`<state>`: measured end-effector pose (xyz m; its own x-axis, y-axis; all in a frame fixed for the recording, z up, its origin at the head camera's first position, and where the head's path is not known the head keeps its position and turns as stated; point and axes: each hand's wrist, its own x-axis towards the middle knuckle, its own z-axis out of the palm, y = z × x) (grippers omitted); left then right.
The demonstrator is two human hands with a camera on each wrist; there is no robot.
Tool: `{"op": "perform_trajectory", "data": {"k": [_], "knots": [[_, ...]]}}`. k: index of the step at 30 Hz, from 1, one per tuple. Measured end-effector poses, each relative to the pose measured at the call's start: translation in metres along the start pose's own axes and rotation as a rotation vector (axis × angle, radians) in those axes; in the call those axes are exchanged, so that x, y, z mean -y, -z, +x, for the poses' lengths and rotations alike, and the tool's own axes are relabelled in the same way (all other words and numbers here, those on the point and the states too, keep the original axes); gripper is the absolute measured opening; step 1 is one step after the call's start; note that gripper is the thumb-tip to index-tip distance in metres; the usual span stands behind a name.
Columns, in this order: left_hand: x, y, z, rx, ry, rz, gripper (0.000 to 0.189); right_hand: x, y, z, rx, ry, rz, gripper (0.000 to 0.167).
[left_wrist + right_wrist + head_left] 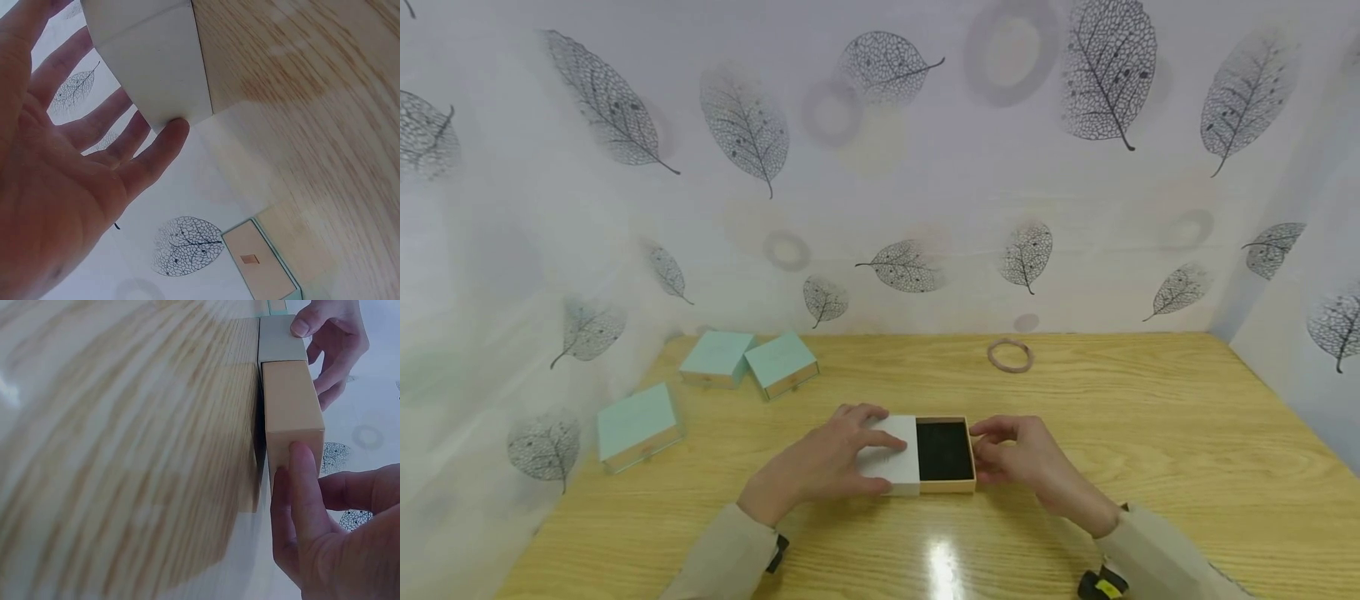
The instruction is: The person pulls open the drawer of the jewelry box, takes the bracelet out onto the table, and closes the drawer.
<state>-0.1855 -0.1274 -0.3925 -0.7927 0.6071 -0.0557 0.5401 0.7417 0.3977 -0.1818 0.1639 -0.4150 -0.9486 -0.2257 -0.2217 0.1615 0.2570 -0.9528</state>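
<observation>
A white box sleeve (901, 477) lies on the wooden table, and a tan-edged drawer (947, 487) with a black lining (943, 451) sticks partway out of its right side. My left hand (827, 454) grips the sleeve from the left, thumb on the near side and fingers over the top and far side. In the left wrist view, one fingertip (178, 128) presses the sleeve's edge. With bent fingers, my right hand (1026, 458) holds the drawer at its outer end. The right wrist view shows a fingertip (301, 453) on the drawer's end face; the other fingertips are partly hidden.
Two pale green boxes (718, 354) (781, 360) touch at the back left, and a third green box (638, 421) lies nearer on the left. A pinkish ring (1010, 356) lies at the back. Leaf-printed cloth (880, 192) borders the table (1187, 433).
</observation>
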Motion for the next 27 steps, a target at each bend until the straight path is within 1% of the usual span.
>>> {"op": "perform_trajectory", "data": {"k": [13,27], "knots": [[0.001,-0.001,0.001,0.004,0.011,0.005,0.047,0.003,-0.007,0.001,-0.004,-0.003,0.020,0.032],[0.000,0.004,0.001,0.010,0.021,-0.028,0.046,0.008,-0.019,0.004,-0.039,-0.022,0.015,0.028]]}}
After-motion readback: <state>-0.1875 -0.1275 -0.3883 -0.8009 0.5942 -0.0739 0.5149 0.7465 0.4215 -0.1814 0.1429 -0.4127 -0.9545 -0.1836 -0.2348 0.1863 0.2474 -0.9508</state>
